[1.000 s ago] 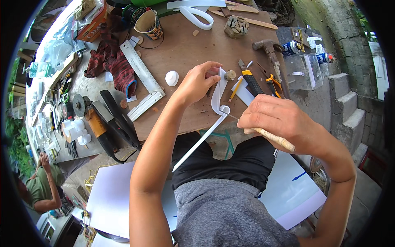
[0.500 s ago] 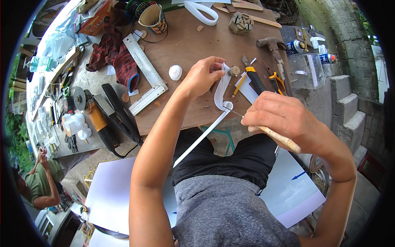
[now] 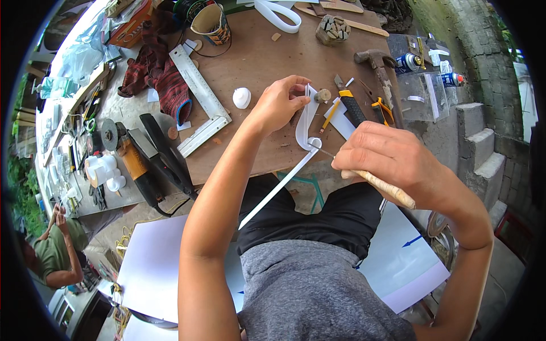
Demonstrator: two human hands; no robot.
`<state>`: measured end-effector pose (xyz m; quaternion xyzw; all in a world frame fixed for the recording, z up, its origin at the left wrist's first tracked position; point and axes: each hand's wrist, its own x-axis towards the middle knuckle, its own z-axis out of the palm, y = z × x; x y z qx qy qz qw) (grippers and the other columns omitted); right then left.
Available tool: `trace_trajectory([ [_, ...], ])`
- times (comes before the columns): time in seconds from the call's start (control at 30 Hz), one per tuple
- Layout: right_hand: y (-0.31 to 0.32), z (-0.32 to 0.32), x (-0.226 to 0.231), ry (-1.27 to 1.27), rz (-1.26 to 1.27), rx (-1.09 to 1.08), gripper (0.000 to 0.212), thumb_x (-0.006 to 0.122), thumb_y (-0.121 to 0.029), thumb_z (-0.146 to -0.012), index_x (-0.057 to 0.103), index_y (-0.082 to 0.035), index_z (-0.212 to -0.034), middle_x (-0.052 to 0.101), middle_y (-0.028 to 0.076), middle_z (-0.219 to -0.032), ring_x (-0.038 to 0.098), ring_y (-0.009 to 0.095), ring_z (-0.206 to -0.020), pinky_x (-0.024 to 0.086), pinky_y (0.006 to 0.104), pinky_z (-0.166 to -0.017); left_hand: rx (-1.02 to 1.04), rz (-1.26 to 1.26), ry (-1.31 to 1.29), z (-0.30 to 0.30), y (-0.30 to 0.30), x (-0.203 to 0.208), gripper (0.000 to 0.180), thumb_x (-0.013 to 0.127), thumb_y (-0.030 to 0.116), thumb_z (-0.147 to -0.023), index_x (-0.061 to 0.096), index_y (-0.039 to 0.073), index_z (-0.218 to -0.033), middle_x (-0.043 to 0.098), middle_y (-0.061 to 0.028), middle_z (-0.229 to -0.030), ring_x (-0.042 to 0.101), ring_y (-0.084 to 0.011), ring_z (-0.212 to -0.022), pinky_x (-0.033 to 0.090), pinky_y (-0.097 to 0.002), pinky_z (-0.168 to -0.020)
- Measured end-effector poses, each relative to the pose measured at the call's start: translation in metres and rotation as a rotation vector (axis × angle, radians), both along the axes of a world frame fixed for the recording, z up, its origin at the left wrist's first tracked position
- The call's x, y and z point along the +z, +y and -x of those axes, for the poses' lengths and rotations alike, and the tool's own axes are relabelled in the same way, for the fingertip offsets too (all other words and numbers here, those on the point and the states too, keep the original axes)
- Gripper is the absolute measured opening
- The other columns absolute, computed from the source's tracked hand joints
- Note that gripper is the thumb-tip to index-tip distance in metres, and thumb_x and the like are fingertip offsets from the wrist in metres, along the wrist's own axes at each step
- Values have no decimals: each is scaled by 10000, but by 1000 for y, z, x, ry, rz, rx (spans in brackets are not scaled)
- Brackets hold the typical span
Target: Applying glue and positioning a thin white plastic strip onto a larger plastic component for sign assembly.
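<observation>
My left hand [image 3: 281, 105] pinches the top of a curved white strip [image 3: 302, 129] between thumb and fingers, above the table's near edge. At its lower end the strip bends into a small loop, and a long straight tail runs down over my lap. In my right hand [image 3: 389, 159] is a thin metal tool with a pale, rough handle [image 3: 389, 191]. Its narrow shaft reaches to the loop; whether the tip is inside or only touching it I cannot tell. Beside my left fingertips stands a small round wooden piece [image 3: 322, 95]. A pencil [image 3: 329, 117] and a yellow-black utility knife [image 3: 351, 101] lie close by.
On the brown table [image 3: 267, 62] lie a metal square [image 3: 196, 85], a white round container [image 3: 242, 98], a hammer [image 3: 382, 74] and a jar of small pieces [image 3: 333, 30]. An angle grinder [image 3: 133, 162] rests at left. Concrete steps [image 3: 483, 142] rise at right; another person [image 3: 60, 250] is at far left.
Almost nothing differs. My right hand and the tool have shifted very slightly up and left, while my left hand keeps its hold on the strip.
</observation>
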<state>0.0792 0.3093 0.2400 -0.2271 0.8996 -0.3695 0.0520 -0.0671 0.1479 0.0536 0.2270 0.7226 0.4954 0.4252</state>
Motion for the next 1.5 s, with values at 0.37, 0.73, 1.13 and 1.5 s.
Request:
trace_trajectory([
  [0.37,3,0,-4,-9,12,-14,241,718,-19,-809,683,-7,-1047,669,110,-937,678,305,-894,572,403,-782,0,-5,20,-2,-1,2,465,709,94,-978,604,15,-1423,682,-185,-1316,681,-245,-1155,557,-365,-993],
  [0.73,8,-3,-6,36,62,-39,276,700,-11,-780,675,0,-1055,660,105,-938,653,300,-861,562,392,-765,-9,-45,-39,0,-3,6,436,685,60,-984,601,20,-1410,670,-192,-1343,659,-247,-1205,536,-366,-1034],
  [1.13,32,-17,14,46,148,-210,158,793,-54,-856,707,-7,-979,695,82,-921,672,300,-839,547,392,-732,46,-74,-144,-1,-3,6,401,655,89,-1023,588,-9,-1406,675,-170,-1329,633,-208,-1217,508,-339,-1057],
  [1.5,54,-49,23,209,169,-421,237,655,-240,-1037,733,-18,-1009,742,81,-884,707,243,-812,557,351,-739,53,-109,-222,2,-8,2,468,640,184,-1059,577,-39,-1466,696,-109,-1267,627,-157,-1136,483,-314,-1034],
])
